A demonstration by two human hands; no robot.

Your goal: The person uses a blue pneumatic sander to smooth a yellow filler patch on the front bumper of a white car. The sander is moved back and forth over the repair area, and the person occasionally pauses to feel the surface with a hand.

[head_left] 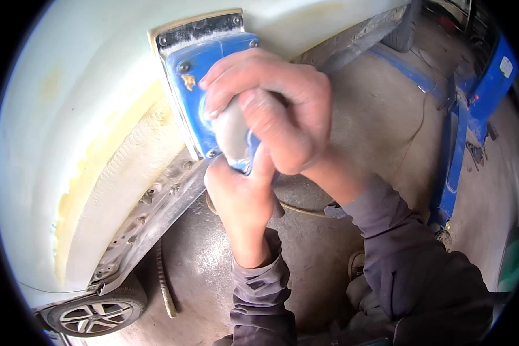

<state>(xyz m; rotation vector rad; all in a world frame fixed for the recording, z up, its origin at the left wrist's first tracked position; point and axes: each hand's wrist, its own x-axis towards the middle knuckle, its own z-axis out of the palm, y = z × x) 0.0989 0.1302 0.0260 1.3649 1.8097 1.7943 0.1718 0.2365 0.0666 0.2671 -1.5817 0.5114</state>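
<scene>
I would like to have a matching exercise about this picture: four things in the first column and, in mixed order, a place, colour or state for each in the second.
Column 1
1. Sander
2. Wheel at lower left
3. Right hand
4. Ribbed hose

Column 2
A. wrapped over a grey knob
B. long and narrow, on the floor
C. blue, against the pale panel
D. silver spokes, dark tyre

Right pairs: 1-C, 2-D, 3-A, 4-B
</scene>
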